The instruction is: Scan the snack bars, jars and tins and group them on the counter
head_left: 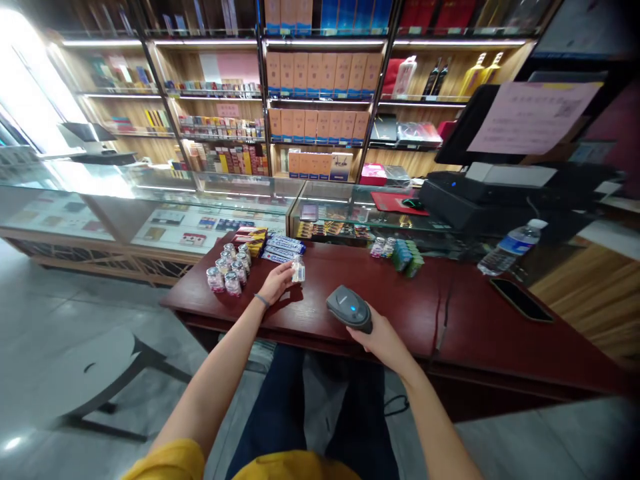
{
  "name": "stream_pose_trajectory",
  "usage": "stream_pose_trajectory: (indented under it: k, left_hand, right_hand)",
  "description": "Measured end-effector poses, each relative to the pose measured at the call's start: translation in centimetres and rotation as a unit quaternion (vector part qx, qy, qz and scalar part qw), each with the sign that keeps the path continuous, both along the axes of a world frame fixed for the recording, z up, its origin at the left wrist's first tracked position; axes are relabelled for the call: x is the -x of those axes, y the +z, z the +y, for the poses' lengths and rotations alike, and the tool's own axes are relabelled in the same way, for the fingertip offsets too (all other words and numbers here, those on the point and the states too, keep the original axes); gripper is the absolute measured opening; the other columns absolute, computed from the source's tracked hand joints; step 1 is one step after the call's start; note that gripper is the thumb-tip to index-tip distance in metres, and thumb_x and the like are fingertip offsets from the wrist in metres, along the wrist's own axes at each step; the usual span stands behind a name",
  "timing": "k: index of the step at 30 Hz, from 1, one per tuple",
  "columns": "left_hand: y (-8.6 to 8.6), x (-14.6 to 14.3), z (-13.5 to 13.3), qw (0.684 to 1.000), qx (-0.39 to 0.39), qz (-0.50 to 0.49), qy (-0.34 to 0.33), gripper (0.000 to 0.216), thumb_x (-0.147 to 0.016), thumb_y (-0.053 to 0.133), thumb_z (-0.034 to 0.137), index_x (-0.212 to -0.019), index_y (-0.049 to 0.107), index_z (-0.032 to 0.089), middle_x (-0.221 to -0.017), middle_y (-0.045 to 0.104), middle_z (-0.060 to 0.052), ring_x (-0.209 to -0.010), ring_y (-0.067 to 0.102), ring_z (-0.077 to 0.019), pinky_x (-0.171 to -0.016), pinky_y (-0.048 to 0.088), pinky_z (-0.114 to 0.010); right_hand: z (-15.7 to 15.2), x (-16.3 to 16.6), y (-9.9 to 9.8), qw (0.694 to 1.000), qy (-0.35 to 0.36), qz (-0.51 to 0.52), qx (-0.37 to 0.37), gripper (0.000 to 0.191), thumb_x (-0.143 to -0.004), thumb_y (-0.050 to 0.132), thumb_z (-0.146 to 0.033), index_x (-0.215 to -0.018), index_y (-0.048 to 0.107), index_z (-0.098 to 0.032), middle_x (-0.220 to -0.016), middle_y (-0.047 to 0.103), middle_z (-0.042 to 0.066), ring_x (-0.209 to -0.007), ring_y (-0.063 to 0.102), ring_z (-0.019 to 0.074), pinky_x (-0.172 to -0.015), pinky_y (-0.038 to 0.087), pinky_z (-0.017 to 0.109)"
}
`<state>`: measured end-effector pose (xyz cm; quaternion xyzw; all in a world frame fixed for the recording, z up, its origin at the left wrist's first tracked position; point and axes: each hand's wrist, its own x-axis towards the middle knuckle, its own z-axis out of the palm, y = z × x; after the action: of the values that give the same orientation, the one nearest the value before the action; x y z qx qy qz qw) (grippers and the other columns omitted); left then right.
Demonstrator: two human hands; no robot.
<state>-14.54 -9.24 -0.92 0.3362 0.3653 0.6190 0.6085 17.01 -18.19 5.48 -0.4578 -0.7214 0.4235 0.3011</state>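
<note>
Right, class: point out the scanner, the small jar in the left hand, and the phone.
Scanner (346, 307): head view, top of its casing.
Small jar (299, 272): head view, its side.
Phone (521, 299): head view, its dark screen.

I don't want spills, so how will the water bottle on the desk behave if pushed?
The water bottle looks like clear plastic, so a hard push may dent it. Its tall, narrow shape could tip fairly easily, and its round body might then roll.
</note>
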Motion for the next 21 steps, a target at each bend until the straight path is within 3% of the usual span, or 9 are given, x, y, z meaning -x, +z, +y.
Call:
stream_pose_trajectory:
  k: [4,9,15,18,21]
  left_hand:
    - [0.0,-0.2,0.1,1.000,0.000,-0.004,-0.007,0.046,-0.072,0.085,0.024,-0.115,0.071,0.016,-0.108,0.074,-0.007,-0.088,0.071,-0.0166,-0.082,0.058,-0.032]
    - [0.0,-0.4,0.2,1.000,-0.014,-0.014,-0.016,0.039,-0.075,0.083,0.026,-0.111,0.073,0.015,-0.107,0.075,-0.009,-0.094,0.071,-0.0212,-0.089,0.057,-0.038]
    - [-0.6,-0.4,0.3,1.000,-0.009,0.024,0.005,0.052,-0.071,0.086,0.030,-0.118,0.069,0.015,-0.111,0.074,-0.010,-0.091,0.071,-0.0192,-0.088,0.057,-0.037]
    - [-1.0,-0.2,0.5,0.991,-0.033,0.079,0.104,0.056,-0.073,0.085,0.029,-0.123,0.063,0.017,-0.116,0.072,-0.011,-0.100,0.071,-0.0216,-0.094,0.055,-0.038]
    - [-1.1,0.8,0.9,0.950,-0.066,0.157,0.260,0.052,-0.074,0.081,0.021,-0.122,0.061,0.018,-0.126,0.068,-0.012,-0.118,0.065,-0.0248,-0.107,0.048,-0.040]
  right_hand:
    - [-0.4,0.2,0.0,1.000,0.011,-0.018,-0.006,0.047,-0.081,0.067,-0.028,-0.126,0.059,-0.017,-0.089,0.074,0.003,-0.055,0.059,0.0138,-0.054,0.048,0.025]
    - [-0.7,0.2,-0.2,0.998,0.024,-0.050,-0.039,0.043,-0.074,0.066,-0.017,-0.117,0.065,-0.019,-0.091,0.076,0.002,-0.082,0.070,0.0220,-0.073,0.051,0.029]
    - [-0.8,0.4,-0.2,0.999,-0.004,-0.037,-0.029,0.042,-0.077,0.067,-0.022,-0.119,0.064,-0.018,-0.088,0.076,0.003,-0.077,0.070,0.0216,-0.068,0.052,0.029]
    - [-0.7,0.2,-0.3,1.000,-0.011,-0.026,-0.014,0.046,-0.079,0.069,-0.026,-0.123,0.062,-0.018,-0.091,0.077,0.005,-0.064,0.068,0.0184,-0.057,0.051,0.026]
    - [-0.4,-0.4,-0.6,0.999,-0.019,-0.026,-0.008,0.048,-0.080,0.069,-0.029,-0.126,0.061,-0.018,-0.089,0.077,0.005,-0.051,0.061,0.0148,-0.048,0.047,0.024]
